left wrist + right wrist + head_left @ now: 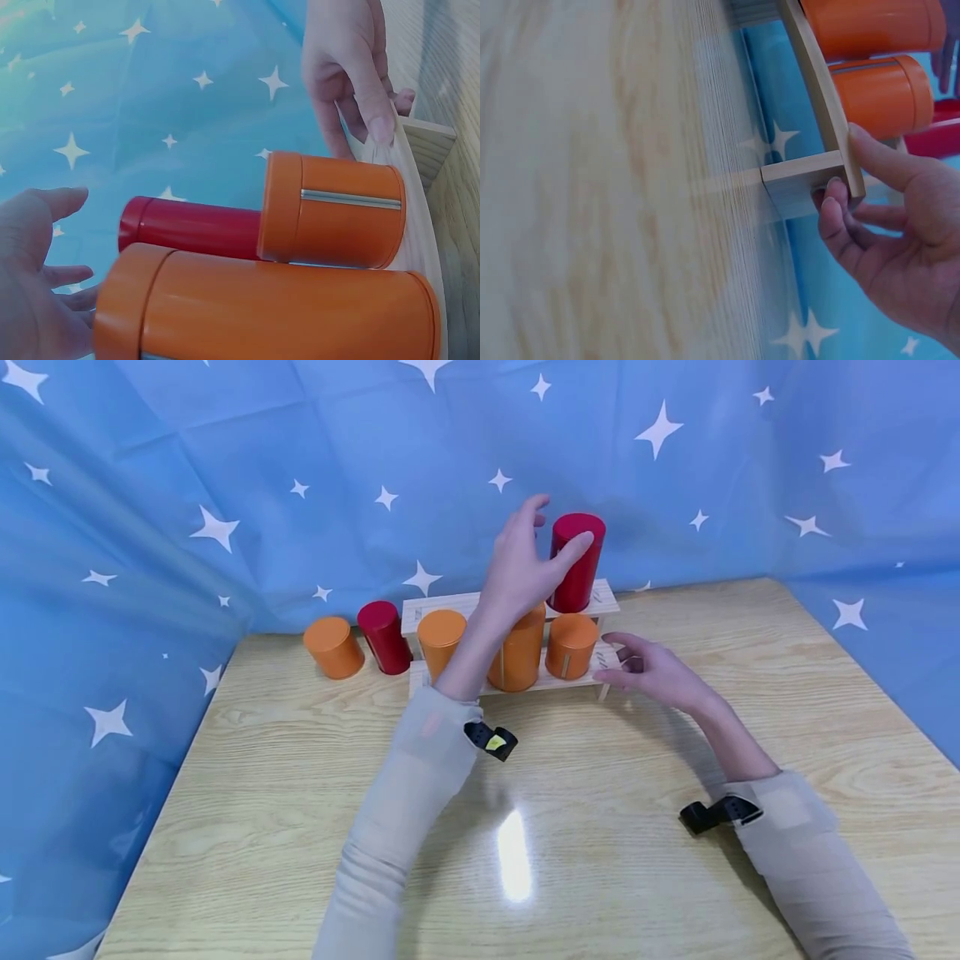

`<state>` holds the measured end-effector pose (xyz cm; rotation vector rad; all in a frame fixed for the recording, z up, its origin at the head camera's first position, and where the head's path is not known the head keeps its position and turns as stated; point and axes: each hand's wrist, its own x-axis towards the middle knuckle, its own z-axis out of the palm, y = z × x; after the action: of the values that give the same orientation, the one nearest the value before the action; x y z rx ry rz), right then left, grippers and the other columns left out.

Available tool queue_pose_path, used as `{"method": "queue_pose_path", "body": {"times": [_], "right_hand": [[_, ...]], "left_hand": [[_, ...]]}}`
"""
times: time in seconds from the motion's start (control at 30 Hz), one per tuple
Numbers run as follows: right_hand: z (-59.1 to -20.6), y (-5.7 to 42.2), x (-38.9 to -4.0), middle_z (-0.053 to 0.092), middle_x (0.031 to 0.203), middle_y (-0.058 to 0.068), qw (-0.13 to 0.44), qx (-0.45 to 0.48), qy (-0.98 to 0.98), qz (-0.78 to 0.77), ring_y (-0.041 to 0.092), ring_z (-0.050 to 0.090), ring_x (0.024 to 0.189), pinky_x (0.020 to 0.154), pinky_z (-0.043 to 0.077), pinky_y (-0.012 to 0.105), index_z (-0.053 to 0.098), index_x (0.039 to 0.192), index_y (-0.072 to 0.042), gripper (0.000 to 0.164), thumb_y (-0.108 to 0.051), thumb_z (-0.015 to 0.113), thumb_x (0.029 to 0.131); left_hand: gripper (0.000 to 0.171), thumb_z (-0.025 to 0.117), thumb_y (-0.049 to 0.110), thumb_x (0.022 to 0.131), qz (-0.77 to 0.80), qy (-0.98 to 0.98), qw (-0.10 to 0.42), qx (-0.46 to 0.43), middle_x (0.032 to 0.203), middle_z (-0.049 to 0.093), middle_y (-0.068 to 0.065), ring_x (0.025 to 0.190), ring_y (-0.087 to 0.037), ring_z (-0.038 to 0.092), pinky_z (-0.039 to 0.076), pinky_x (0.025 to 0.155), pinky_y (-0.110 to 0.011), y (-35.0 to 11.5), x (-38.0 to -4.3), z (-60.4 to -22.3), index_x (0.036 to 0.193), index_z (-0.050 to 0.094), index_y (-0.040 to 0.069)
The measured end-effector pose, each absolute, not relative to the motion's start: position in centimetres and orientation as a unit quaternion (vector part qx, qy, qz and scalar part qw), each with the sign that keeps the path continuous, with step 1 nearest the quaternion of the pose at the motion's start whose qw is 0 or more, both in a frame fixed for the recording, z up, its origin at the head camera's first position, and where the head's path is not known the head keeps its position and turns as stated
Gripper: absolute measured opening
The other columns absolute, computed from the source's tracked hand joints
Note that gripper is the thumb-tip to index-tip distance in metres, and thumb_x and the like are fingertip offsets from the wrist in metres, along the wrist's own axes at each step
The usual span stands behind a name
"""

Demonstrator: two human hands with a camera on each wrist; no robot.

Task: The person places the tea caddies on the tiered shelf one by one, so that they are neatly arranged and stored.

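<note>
A tall red canister (574,587) stands on the upper board of a two-tier wooden rack (604,599). My left hand (519,568) is beside its upper part with spread fingers, the thumb overlapping it in the head view. From the left wrist, a gap shows between that hand (30,274) and the red lid. My right hand (922,240) pinches the right end of the rack's lower board (821,90), thumb on top and fingers beneath. Nearest to it on that board is a short orange canister (572,647); a larger orange canister (517,660) stands to its left.
Another orange canister (441,631) is at the rack's left, partly behind my left forearm. On the wooden table (300,810), left of the rack, stand a red canister (384,639) and a short orange canister (334,648). A blue starred curtain (337,468) hangs close behind.
</note>
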<state>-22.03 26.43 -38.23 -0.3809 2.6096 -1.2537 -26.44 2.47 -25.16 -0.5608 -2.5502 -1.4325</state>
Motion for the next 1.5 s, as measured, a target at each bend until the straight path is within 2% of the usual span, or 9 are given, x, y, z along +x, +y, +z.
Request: {"method": "queue_pose_path", "body": {"times": [0.33,0.6,0.77,0.93,1.07,1.3,1.5], "right_hand": [[-38.4,26.5,-22.0,0.058,0.111,0.018,0.109,-0.13,0.884,-0.436,0.036,0.063,0.087,0.073,0.056,0.038,0.036,0.154,-0.005,0.075,-0.034,0.072,0.095],[-38.4,26.5,-22.1,0.058,0.113,0.019,0.107,-0.129,0.886,-0.432,0.036,0.062,0.088,0.072,0.057,0.037,0.035,0.154,-0.003,0.076,-0.033,0.072,0.095],[-38.4,26.5,-22.1,0.058,0.113,0.019,0.107,-0.128,0.887,-0.431,0.036,0.063,0.087,0.072,0.056,0.038,0.035,0.154,-0.003,0.076,-0.033,0.072,0.095],[-38.4,26.5,-22.1,0.058,0.114,0.019,0.106,-0.127,0.889,-0.427,0.035,0.063,0.088,0.072,0.056,0.037,0.035,0.154,-0.003,0.077,-0.034,0.072,0.095],[-38.3,26.4,-22.1,0.059,0.114,0.019,0.106,-0.127,0.891,-0.423,0.034,0.064,0.089,0.074,0.057,0.036,0.035,0.154,-0.004,0.077,-0.035,0.072,0.095],[-38.5,26.4,-22.2,0.059,0.111,0.019,0.103,-0.129,0.889,-0.427,0.035,0.063,0.086,0.072,0.056,0.037,0.035,0.153,-0.003,0.076,-0.033,0.072,0.095],[-38.5,26.5,-22.2,0.059,0.113,0.018,0.105,-0.125,0.891,-0.423,0.034,0.063,0.087,0.073,0.056,0.037,0.035,0.154,-0.004,0.077,-0.035,0.073,0.094]], "left_hand": [[0.053,0.068,0.028,0.096,-0.502,-0.831,0.114,-0.211,0.138,0.055,-0.003,0.123,-0.013,0.051,0.046,0.097,-0.025,0.2,-24.1,-25.7,0.143,0.051,0.01],[0.048,0.07,0.021,0.094,-0.503,-0.82,0.142,-0.233,0.134,0.059,-0.007,0.121,-0.018,0.054,0.047,0.095,-0.022,-2.3,-22.8,-26.7,0.138,0.056,0.006],[0.045,0.07,0.02,0.094,-0.501,-0.818,0.173,-0.224,0.128,0.063,-0.009,0.117,-0.022,0.057,0.045,0.096,-0.028,-4.0,-22.6,-27.5,0.134,0.06,0.004],[0.044,0.07,0.021,0.094,-0.504,-0.819,0.184,-0.204,0.127,0.064,-0.009,0.117,-0.022,0.057,0.047,0.098,-0.036,-5.8,-22.3,-28.2,0.134,0.061,0.006],[0.042,0.07,0.02,0.094,-0.498,-0.823,0.196,-0.19,0.126,0.064,-0.009,0.117,-0.023,0.057,0.047,0.099,-0.038,-7.3,-22.2,-28.6,0.133,0.062,0.005],[0.041,0.07,0.018,0.094,-0.501,-0.826,0.191,-0.174,0.127,0.063,-0.009,0.119,-0.026,0.056,0.045,0.101,-0.047,-9.8,-22.3,-29.6,0.132,0.062,0.005],[0.04,0.07,0.018,0.095,-0.51,-0.824,0.178,-0.17,0.128,0.062,-0.009,0.12,-0.026,0.055,0.045,0.103,-0.045,-11.7,-22.5,-30.6,0.132,0.061,0.005]]}}
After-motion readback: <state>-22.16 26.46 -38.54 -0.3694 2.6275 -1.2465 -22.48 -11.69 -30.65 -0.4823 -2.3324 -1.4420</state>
